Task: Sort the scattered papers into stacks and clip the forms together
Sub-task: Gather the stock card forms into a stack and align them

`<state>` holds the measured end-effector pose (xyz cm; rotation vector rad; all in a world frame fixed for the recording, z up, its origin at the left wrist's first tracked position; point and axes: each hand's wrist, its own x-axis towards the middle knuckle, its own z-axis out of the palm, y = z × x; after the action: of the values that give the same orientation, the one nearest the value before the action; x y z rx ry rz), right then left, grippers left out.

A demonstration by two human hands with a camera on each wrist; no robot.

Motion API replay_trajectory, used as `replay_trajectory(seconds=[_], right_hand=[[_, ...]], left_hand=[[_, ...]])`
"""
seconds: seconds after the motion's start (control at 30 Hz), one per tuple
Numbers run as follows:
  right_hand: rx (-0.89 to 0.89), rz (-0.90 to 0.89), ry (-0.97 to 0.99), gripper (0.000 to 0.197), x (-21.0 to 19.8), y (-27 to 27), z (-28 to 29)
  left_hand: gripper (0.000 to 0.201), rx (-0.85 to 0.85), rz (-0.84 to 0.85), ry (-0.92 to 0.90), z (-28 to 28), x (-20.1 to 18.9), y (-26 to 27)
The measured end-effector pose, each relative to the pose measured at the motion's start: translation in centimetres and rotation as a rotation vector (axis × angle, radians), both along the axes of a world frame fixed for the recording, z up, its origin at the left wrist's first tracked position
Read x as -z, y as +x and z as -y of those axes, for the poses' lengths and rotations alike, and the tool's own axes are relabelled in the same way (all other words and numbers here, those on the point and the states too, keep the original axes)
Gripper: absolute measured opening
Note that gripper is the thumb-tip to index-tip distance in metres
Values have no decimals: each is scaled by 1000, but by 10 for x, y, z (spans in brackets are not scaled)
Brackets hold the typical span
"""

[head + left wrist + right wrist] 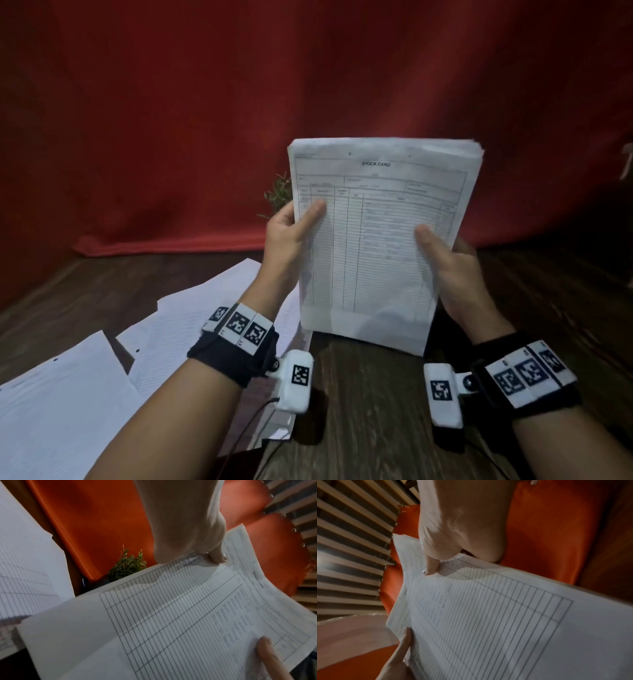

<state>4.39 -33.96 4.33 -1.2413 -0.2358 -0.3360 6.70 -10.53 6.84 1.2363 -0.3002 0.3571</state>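
A stack of white ruled forms headed STOCK CARD (376, 240) stands upright above the wooden table, its lower edge just over the surface. My left hand (294, 229) grips its left edge with the thumb on the front sheet. My right hand (452, 253) grips the right edge the same way, thumb across the front. The left wrist view shows the forms (171, 615) with my left hand (188, 536) on top. In the right wrist view the forms (505, 615) sit under my right hand (462, 527). Fingers behind the stack are hidden.
Several loose lined sheets (102, 370) lie scattered and overlapping on the dark wooden table (370, 394) at the left. A small green plant (279, 193) stands behind the stack's left edge. A red cloth backdrop (205, 120) closes the far side.
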Motion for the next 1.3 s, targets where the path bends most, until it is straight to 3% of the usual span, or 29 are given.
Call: replay_trajectory(seconds=[0.2, 0.27, 0.37, 0.47, 0.57, 0.7, 0.87, 0.93, 1.03, 1.13, 1.3], right_hand=[[-83, -158, -126, 62, 14, 13, 6], [12, -151, -180, 53, 18, 17, 9], [116, -32, -254, 15, 10, 13, 11], [130, 15, -277, 15, 1, 10, 19], [176, 43, -303, 16, -3, 9, 26], [183, 71, -342, 17, -6, 6, 29], [151, 19, -338, 22, -7, 4, 25], [149, 12, -342, 18, -7, 3, 22], [150, 2, -341, 12, -8, 3, 20], [171, 1, -351, 26, -5, 5, 24], [179, -15, -344, 26, -4, 7, 25]], left_hand=[[27, 179, -119, 43, -3, 7, -1], [29, 141, -134, 186, -14, 5, 2], [34, 42, -129, 528, -46, 2, 8], [45, -121, -273, 1041, -92, 14, 13], [52, -34, -380, 1622, -128, 40, 11], [67, 345, -110, 1909, -119, 58, -15], [69, 622, 593, 2173, -81, 62, -54], [77, 671, 784, 2256, -75, 63, -60], [86, 717, 870, 2365, -67, 58, -54], [81, 747, 923, 2368, -60, 55, -47], [51, 725, 1073, 2441, -62, 57, -42]])
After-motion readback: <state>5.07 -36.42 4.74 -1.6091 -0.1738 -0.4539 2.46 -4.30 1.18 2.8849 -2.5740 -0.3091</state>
